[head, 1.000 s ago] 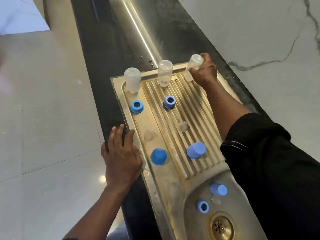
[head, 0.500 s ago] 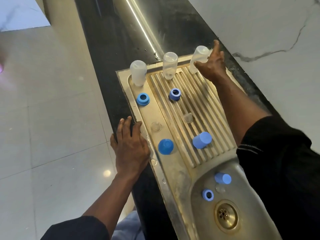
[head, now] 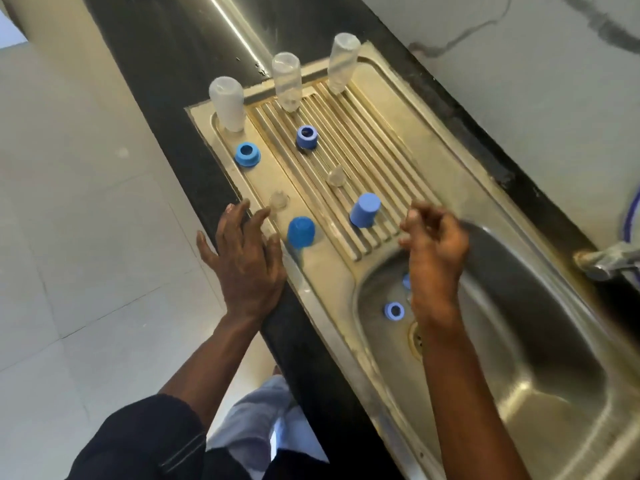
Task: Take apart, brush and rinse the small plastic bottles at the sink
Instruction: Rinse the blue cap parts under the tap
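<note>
In the head view, three clear bottles (head: pixel 286 81) stand upside down along the far edge of the draining board (head: pixel 391 147), with blue caps and rings below them. The left hand (head: pixel 247 258) lies flat and empty on the tabletop's front edge, and the right hand (head: pixel 434 251) hovers empty, fingers loosely curled, over the sink basin (head: pixel 540 327). The bottles seem finished, so next the right hand should probably go down for the blue ring (head: pixel 394 310) near the drain.

I see a brushed steel sink (head: pixel 519 341), dull and tarnished yellow along its ribbed drainboard (head: pixel 363 150); frosted translucent plastic bottles (head: pixel 287 81); matt blue plastic caps (head: pixel 363 209); glossy black stone worktop (head: pixel 166 64)
</note>
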